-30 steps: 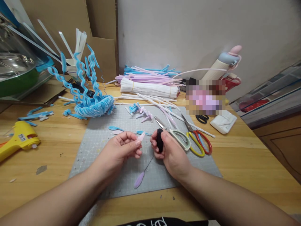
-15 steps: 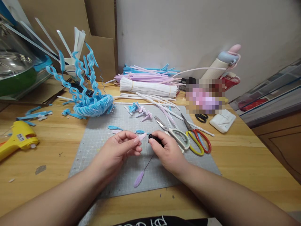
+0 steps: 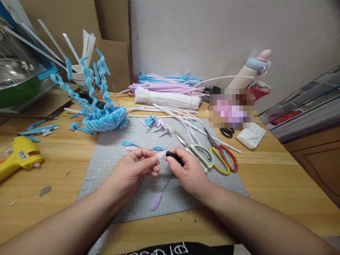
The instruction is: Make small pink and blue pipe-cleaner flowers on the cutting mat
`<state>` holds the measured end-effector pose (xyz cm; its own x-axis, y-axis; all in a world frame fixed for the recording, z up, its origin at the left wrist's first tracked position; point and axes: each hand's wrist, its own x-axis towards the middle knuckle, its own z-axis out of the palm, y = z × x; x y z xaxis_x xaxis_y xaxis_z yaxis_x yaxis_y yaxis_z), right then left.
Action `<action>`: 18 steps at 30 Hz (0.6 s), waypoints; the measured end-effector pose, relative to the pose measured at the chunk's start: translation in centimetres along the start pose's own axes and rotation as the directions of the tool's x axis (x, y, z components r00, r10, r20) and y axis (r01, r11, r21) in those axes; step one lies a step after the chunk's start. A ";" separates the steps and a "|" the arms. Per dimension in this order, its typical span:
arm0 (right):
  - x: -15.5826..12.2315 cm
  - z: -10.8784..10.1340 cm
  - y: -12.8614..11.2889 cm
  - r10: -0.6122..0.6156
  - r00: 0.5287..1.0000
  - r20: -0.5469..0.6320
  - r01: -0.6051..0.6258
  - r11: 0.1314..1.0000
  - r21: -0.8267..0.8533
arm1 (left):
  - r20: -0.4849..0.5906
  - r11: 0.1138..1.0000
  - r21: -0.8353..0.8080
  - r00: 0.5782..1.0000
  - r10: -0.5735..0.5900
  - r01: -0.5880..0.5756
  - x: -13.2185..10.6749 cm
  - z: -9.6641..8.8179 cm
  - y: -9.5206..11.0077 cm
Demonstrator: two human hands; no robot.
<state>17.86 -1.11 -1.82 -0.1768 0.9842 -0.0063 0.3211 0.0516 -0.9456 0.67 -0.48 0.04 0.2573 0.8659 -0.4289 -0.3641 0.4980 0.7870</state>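
My left hand pinches a small pale pink fuzzy piece over the grey cutting mat. Closed round a small black tool, my right hand puts the tool's tip against that pink piece. A thin dark wire runs down from between my hands to a lilac fuzzy petal lying on the mat. Blue fuzzy petals lie just beyond my fingers.
Two pairs of scissors lie on the mat to the right. A blue curly pipe-cleaner piece stands at the mat's far left corner. Bundles of white, pink and blue pipe cleaners lie behind. A yellow glue gun rests far left.
My right hand turned the black tool from upright to pointing left and brought its tip against the pink piece. My left hand has barely moved.
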 end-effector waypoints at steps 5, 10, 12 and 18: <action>0.1 0.0 0.0 0.004 1.000 -0.002 -0.004 1.000 -0.002 | -0.008 1.000 -0.001 1.000 0.003 -0.003 0.0 -0.1 0.0; 0.0 0.0 0.0 0.004 1.000 0.003 -0.004 1.000 0.002 | -0.030 1.000 0.003 0.999 0.031 -0.031 0.1 -0.2 -0.1; 0.0 0.0 0.0 0.013 1.000 0.009 -0.013 1.000 0.006 | -0.042 0.999 0.002 0.998 0.043 -0.043 0.1 -0.2 -0.1; 0.1 0.1 0.2 0.004 0.999 0.050 -0.008 0.998 0.068 | -0.069 0.997 -0.013 0.995 0.078 -0.079 0.2 -0.4 0.1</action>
<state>17.81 -1.01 -2.01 -0.2218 0.9747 -0.0265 0.2584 0.0325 -0.9655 0.35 -0.24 -0.19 0.1660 0.9032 -0.3958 -0.3951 0.4287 0.8125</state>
